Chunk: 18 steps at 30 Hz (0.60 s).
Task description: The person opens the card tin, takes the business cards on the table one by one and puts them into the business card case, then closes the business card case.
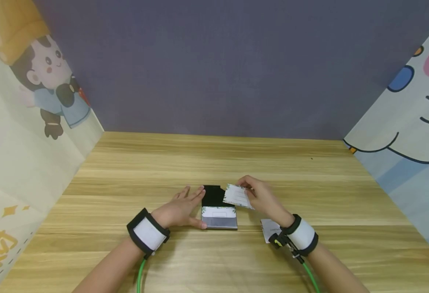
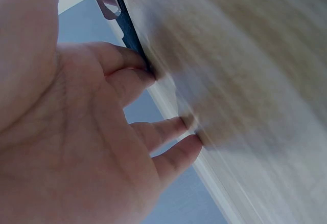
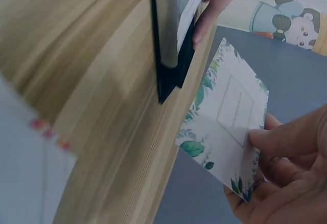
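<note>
A card case lies spread out on the table, its black lid (image 1: 211,197) on the far side and its silvery tray (image 1: 219,222) nearer. Inside the tray shows a white card (image 1: 207,211) with a leafy border. My left hand (image 1: 179,211) rests at the case's left side, fingers spread, fingertips touching the lid's edge and thumb by the tray. To the right, my right hand (image 1: 261,198) pinches a leaf-bordered card (image 3: 219,111) between thumb and fingers. That card is held up off the table, overlapping the lid's right part in the head view.
Under my right wrist lies another white card (image 1: 268,228), partly hidden; its edge has reddish marks (image 3: 48,132) in the right wrist view. The wooden table (image 1: 214,162) meets a dark wall (image 1: 214,73) at the back, with cartoon-printed panels on both sides.
</note>
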Each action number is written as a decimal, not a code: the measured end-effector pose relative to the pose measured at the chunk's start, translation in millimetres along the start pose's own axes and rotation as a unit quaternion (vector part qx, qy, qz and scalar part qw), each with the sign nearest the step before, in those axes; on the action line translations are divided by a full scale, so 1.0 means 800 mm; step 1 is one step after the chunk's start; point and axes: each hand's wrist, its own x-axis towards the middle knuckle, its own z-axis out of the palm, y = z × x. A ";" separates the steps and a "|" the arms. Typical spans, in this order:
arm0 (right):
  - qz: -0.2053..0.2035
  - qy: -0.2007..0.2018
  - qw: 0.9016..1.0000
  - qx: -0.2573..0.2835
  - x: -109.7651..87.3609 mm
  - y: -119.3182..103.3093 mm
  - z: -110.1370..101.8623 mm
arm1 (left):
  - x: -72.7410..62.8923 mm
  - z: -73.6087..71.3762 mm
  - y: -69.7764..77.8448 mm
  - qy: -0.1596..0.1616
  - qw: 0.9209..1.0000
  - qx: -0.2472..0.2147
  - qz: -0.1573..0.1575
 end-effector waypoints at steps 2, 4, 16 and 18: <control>-0.007 0.001 1.000 0.003 0.004 -0.003 0.004 | 0.000 0.000 0.000 0.000 1.000 0.001 0.000; -0.014 0.003 1.000 0.007 0.008 -0.006 0.008 | 0.000 0.000 0.000 0.002 1.000 0.000 0.001; -0.032 -0.004 0.998 0.046 0.024 -0.022 0.032 | 0.001 0.000 0.001 0.007 1.000 0.004 0.001; -0.035 -0.012 0.998 0.050 0.026 -0.023 0.037 | 0.001 0.001 0.001 0.008 1.000 0.002 0.000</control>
